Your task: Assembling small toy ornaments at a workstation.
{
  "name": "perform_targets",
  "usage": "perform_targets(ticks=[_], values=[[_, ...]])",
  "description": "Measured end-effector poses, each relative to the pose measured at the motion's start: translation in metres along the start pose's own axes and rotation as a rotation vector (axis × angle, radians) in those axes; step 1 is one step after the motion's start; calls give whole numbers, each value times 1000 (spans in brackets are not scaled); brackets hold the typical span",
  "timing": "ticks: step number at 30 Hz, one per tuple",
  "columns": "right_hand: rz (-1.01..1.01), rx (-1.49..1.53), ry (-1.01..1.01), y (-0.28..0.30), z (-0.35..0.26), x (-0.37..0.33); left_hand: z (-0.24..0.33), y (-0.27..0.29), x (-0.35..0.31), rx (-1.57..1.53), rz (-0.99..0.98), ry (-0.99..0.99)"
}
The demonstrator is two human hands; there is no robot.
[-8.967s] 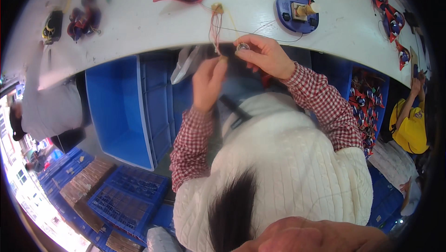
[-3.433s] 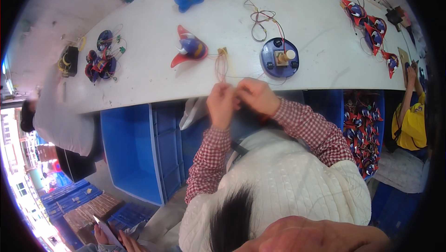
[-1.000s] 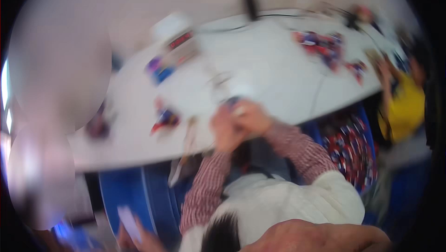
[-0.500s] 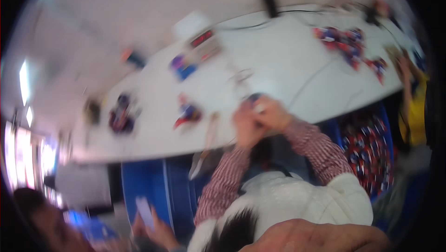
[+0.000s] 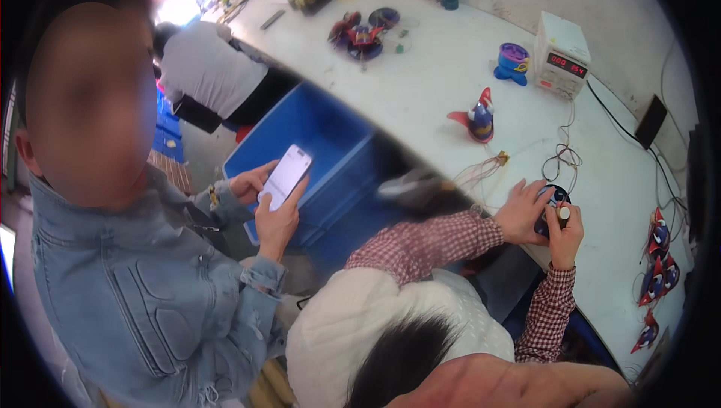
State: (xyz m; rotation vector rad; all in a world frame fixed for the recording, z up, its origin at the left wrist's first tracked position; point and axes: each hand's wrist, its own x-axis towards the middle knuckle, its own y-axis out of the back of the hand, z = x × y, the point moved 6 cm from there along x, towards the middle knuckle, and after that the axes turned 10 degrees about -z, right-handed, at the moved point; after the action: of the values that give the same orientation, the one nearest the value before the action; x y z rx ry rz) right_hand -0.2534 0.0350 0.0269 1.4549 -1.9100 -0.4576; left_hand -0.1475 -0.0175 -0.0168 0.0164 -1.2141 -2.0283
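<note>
My left hand point(image 5: 522, 210) holds down a dark blue, rounded part point(image 5: 557, 194) near the table's front edge, its fingers bent over the part. In my right hand point(image 5: 565, 237) is a short tool with a round cream end point(image 5: 563, 213), gripped between thumb and fingers against the part. The tool's lower end is hidden, so its exact kind cannot be made out. Thin looped wires point(image 5: 562, 158) lie just beyond the part. A red and blue winged toy piece point(image 5: 479, 116) rests farther off, with a bundle of loose wires point(image 5: 492, 164) nearer my left hand.
On the white table point(image 5: 420, 77) stand a power supply point(image 5: 563, 51) and a purple-blue tape dispenser-like object point(image 5: 513, 64). Several similar toy pieces point(image 5: 657, 280) lie at right. To my left, a person in denim point(image 5: 150, 280) holds a phone point(image 5: 285, 175) by a blue bin point(image 5: 308, 122).
My view has swung left and sharpened, so the table sits farther right and the person with the phone fills the left. Both hands stay together at the dark part.
</note>
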Motion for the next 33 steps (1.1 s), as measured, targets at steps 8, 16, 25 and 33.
perform_targets(ticks=[8, 16, 25, 33], values=[[-91, -67, 32, -1, 3, 10, -3, 5, 5, -20, -10, -4], [-86, -63, -9, 1, -4, 7, 3, 10, 4, -10, -13, -16], [-76, -70, 34, -2, 4, 5, 2, 10, 2, -14, -13, -6], [-59, -82, 10, -1, 5, 3, 2, 8, 2, -9, 9, -32]])
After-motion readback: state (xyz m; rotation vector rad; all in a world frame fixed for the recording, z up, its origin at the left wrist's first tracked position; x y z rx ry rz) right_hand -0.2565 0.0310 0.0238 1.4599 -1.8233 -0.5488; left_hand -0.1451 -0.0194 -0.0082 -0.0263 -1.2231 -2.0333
